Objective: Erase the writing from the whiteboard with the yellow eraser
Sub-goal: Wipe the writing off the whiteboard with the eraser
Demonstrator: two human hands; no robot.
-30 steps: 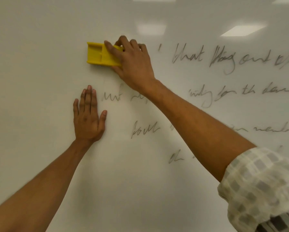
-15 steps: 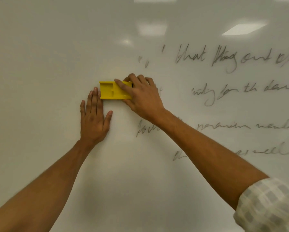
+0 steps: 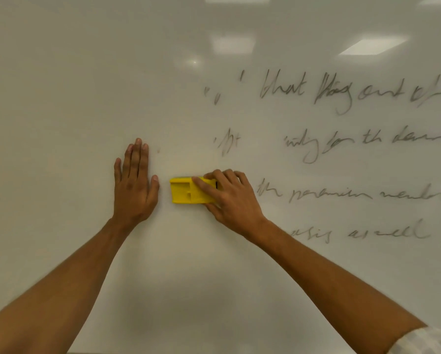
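The whiteboard (image 3: 73,85) fills the view. My right hand (image 3: 229,198) grips the yellow eraser (image 3: 186,191) and presses it flat on the board, level with the third line of writing. Grey handwriting (image 3: 342,93) runs in several lines across the right half of the board, and small leftover marks (image 3: 227,144) sit above the eraser. My left hand (image 3: 135,185) lies flat on the board just left of the eraser, fingers pointing up and close together, holding nothing.
Ceiling lights reflect (image 3: 372,47) in the glossy board near the top. The board's left half and the area below my arms carry no writing. A checked sleeve (image 3: 429,341) shows at the bottom right corner.
My right hand has slid the eraser down the board from the top line to the third, wiping the left ends of the lines. My left hand has stayed pressed on the board.
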